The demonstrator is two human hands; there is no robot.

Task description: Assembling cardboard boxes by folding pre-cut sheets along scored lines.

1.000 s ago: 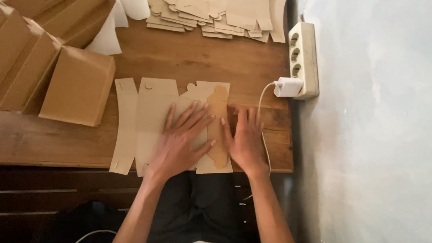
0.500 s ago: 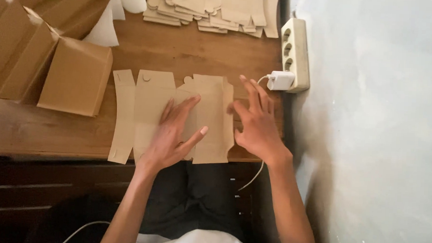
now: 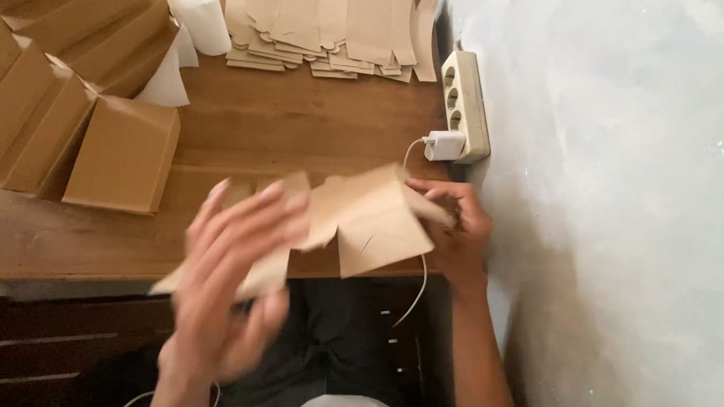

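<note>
both hands on a flat cardboard cutout
right hand (image 3: pixel 457 231) pinches the cardboard cutout (image 3: pixel 369 220) above the tabletop (image 3: pixel 301 121); blurred left hand (image 3: pixel 231 279), fingers spread, seemingly under it.

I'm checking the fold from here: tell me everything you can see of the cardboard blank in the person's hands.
The cardboard blank is plain brown card, die-cut with flaps and a short slit near its lower edge. It is lifted off the wooden table, partly folded along a crease and tilted. The right hand grips its right edge; the left hand, blurred, covers its left part, so the grip there is unclear.
</note>
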